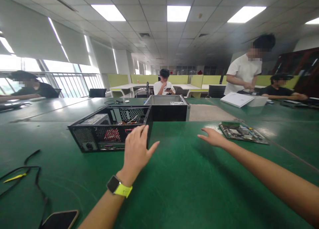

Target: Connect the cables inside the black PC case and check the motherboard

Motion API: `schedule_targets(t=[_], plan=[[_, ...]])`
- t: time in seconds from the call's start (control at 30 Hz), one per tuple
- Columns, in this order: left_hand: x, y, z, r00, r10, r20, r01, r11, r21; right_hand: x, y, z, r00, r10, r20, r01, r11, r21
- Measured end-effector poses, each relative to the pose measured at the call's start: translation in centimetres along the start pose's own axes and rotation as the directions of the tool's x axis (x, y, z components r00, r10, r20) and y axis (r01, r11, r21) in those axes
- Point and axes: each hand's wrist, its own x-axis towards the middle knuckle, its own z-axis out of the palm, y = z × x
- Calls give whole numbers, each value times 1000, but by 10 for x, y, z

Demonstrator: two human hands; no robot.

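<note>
My left hand, with a smartwatch on a yellow-green strap at the wrist, is in front of the right end of an open black computer case. Its fingers are stretched out and the thumb points right. Whether the fingertips touch the case, I cannot tell. Inside the case are a grey power supply and some wires. Over the green table, my right hand has its fingers extended to the left and holds nothing. Just beyond it on the right lies a motherboard, flat on the tabletop.
A second computer case stands behind the first. Black cables and a phone lie at the near left. Across the green table, one person sits and another stands beside a white box.
</note>
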Motion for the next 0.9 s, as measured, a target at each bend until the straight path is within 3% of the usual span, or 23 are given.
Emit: schedule_targets(t=[0.07, 0.23, 0.4, 0.57, 0.7, 0.9], plan=[[24, -18, 3, 998, 39, -48, -37, 998, 50, 20, -17, -3, 1000, -8, 2, 8, 1000, -15], [56, -46, 32, 990, 108, 96, -125, 972, 198, 86, -71, -2, 1000, -5, 14, 6, 1000, -29], [49, -73, 30, 980, 148, 134, -186, 922, 340, 149, -114, 3, 999, 13, 31, -12, 999, -39], [39, -121, 16, 980, 148, 137, -193, 881, 431, 187, -134, 13, 999, -21, 31, 23, 998, -59], [43, -156, 17, 983, 139, 117, -178, 865, 469, 213, -146, 24, 999, -43, 4, 43, 995, -89], [45, -172, 22, 988, 135, 75, -155, 883, 443, 269, -165, 33, 998, -62, 1, 62, 986, -153]])
